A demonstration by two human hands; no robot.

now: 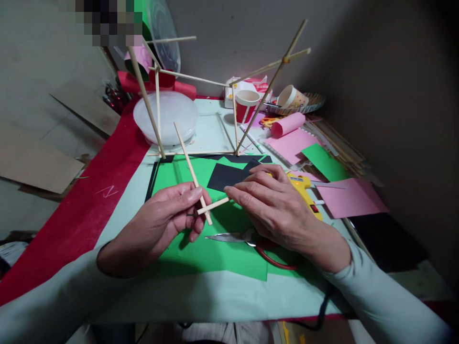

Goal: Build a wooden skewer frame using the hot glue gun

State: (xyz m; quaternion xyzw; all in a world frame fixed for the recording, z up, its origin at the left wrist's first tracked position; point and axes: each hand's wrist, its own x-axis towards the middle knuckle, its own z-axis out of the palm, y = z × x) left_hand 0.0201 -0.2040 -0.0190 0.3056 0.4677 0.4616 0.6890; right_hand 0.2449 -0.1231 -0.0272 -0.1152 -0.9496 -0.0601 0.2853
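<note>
My left hand [163,217] pinches a long thin wooden stick [188,162] that slants up and away from me. My right hand [276,208] holds a short wooden stick [213,206] by one end and presses it crosswise against the long one near its lower end. Both hands hover over a green paper sheet [211,253] with a black paper piece [225,176] on it. A yellow glue gun [304,187] lies under and behind my right hand. Red-handled scissors [247,239] rest on the green sheet just below my hands.
A frame of glued wooden sticks [233,95] stands behind the green sheet. A white plastic lid [165,117] sits at back left. Paper cups [246,105], a pink roll [287,124], pink and green paper [324,162] and spare sticks [340,148] crowd the right.
</note>
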